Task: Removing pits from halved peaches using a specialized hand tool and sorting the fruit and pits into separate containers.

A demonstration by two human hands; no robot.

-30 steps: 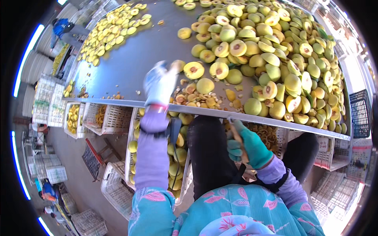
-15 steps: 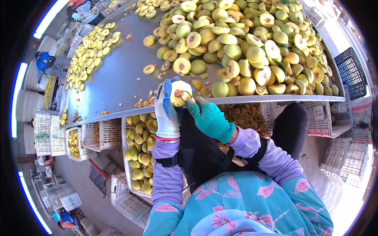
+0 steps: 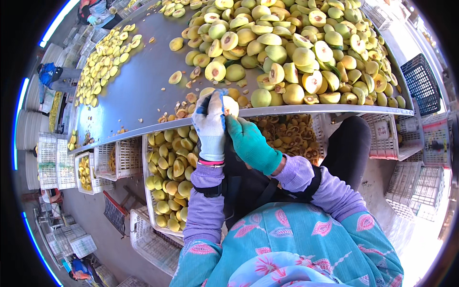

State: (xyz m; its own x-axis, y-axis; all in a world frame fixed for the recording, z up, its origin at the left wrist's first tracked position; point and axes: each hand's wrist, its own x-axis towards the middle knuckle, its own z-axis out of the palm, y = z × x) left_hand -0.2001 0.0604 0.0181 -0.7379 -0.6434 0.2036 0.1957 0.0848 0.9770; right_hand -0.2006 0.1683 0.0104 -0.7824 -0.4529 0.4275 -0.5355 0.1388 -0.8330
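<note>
My left hand [image 3: 209,117], in a white and blue glove, is closed on a pale yellow fruit [image 3: 230,106] just over the metal table's near edge [image 3: 158,125]. My right hand [image 3: 251,146], in a teal glove, is closed and pressed against that fruit's lower right, gripping a knife whose blade is hidden here. Behind the hands, loose pits and scraps [image 3: 186,107] lie beside a large heap of cut fruit [image 3: 287,52]; a thinner spread of halves [image 3: 107,62] lies at the table's left.
Under the table, crates of fruit [image 3: 169,179] and scraps [image 3: 287,138] stand by my knees. More white crates [image 3: 57,162] stand left and right, an empty-looking crate [image 3: 148,239] lower left, a black crate [image 3: 420,83] right. Co-workers [image 3: 48,76] are at the far left.
Since a second ago my right hand has risen from below the edge to my left hand and the fruit. In the last half second both hands have turned, hiding more of the fruit.
</note>
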